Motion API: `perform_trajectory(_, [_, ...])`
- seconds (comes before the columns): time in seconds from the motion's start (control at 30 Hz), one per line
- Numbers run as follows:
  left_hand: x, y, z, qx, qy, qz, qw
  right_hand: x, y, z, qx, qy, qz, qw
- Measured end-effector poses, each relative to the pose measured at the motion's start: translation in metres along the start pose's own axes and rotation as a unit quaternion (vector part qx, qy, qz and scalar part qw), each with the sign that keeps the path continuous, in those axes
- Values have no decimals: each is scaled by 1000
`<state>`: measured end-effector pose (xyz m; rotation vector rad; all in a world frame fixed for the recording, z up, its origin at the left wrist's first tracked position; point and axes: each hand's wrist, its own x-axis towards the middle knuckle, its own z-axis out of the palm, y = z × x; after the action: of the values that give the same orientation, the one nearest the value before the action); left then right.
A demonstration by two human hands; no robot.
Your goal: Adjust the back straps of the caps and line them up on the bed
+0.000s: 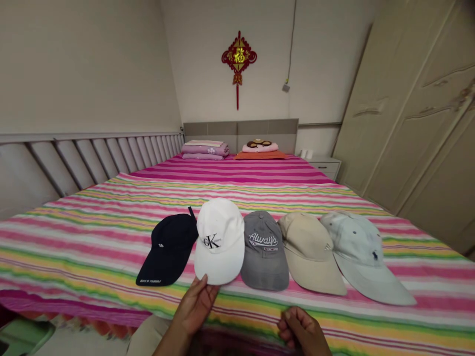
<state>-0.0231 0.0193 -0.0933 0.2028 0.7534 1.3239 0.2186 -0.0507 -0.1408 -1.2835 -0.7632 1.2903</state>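
Observation:
Several baseball caps lie side by side on the striped bedspread (122, 237). My left hand (198, 301) pinches the front edge of the brim of the white cap (220, 242), thumb on top and fingers beneath. To its left is a black cap (168, 249) with its strap sticking up. On the right follow a grey cap (264, 252) with "Always" lettering, a beige cap (311, 254) and a pale blue-grey cap (365, 257). My right hand (300, 329) hangs near the bed's front edge, below the beige cap, its fingers curled. Whether anything is inside them is hidden.
Folded purple bedding (205, 150) and a pink and orange stack (260, 151) sit by the headboard (241, 129). A railing (85, 160) runs along the left. At the right stand a nightstand (328, 167) and a wardrobe (404, 113). A green object (27, 336) is at the lower left.

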Motion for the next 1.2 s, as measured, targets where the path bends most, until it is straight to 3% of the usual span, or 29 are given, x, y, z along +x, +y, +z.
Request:
perform_trajectory(0.17, [-29, -27, -35, 39, -120, -49, 991, -3, -23, 2, 33, -106, 36, 993])
perform_trajectory(0.27, [-35, -51, -53, 87, -168, -76, 979, -15, -49, 12, 139, -183, -4, 973])
perform_trajectory(0.33, [-35, -66, -60, 140, -187, -93, 968, -24, -65, 18, 205, -176, -7, 963])
perform_trajectory(0.47, [-35, -74, -63, 163, -210, -121, 957, -37, -80, 20, 309, -83, 2, 947])
perform_trajectory(0.63, [-41, -45, -42, 118, -218, -119, 961, -40, -74, 10, 359, -44, 29, 932])
perform_trajectory(0.73, [-43, -31, -21, 147, -217, -130, 956, -42, -71, 9, 332, -62, 37, 941])
perform_trajectory(0.9, [-36, -16, 12, 154, -256, -92, 950, -45, -75, 8, 276, -77, 9, 958])
perform_trajectory(1.07, [-36, 2, 41, 180, -284, -85, 938, -43, -76, -5, 145, -165, -13, 975])
perform_trajectory(1.2, [-47, 1, 62, 229, -269, -101, 930, -43, -84, -8, 15, -210, -56, 976])
